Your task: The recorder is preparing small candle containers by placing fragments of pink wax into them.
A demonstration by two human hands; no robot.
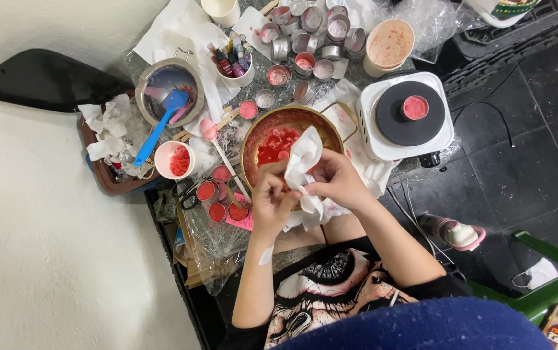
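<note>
You wear a black short-sleeved shirt point(330, 291) with a large white-and-grey graphic print across the front, showing a big eye with lashes and curling lines. The sleeves end above your elbows, so both forearms are bare. A small white strip, like a plaster point(266, 255), sits on your left forearm. Something dark blue and fuzzy, a cap or hood point(434, 327), fills the bottom edge of the view.

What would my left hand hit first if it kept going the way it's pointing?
Probably the gold pan of red wax pieces: the left hand points up-table toward it, holding white tissue. Height above it is unclear.
</note>
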